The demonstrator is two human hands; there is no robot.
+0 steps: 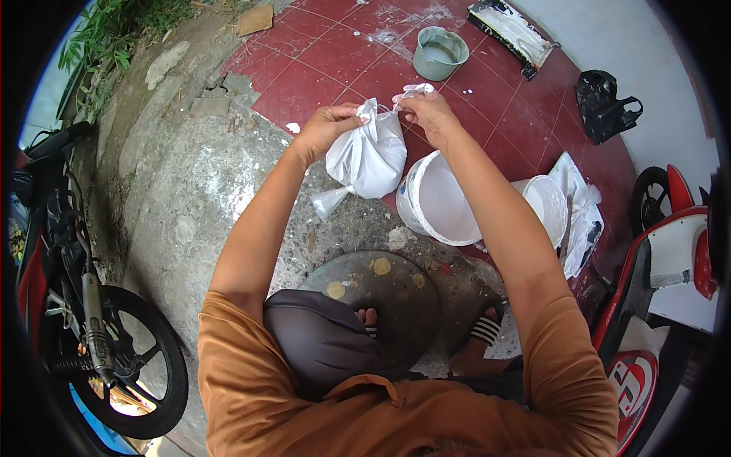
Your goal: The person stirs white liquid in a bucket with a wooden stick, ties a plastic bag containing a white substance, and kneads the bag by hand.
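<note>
A filled white plastic bag (365,160) hangs between my hands in front of me, its gathered neck up and a clear corner trailing at the lower left. My left hand (326,131) pinches the neck from the left. My right hand (430,120) has fingers closed on the twisted, tie-like end of the plastic at the top right. Just right of the bag, a white bucket (411,198) lies beneath my right forearm, with a second white bucket (544,206) beside it.
Red tiles hold a grey-green pail (440,65), a paint-smeared tool (518,34), a black bag (601,107) and a crumpled white sack (579,190). Motorbikes (91,320) (655,266) flank me. Cracked concrete, a round dark cover (403,289) and plants (91,46) also show.
</note>
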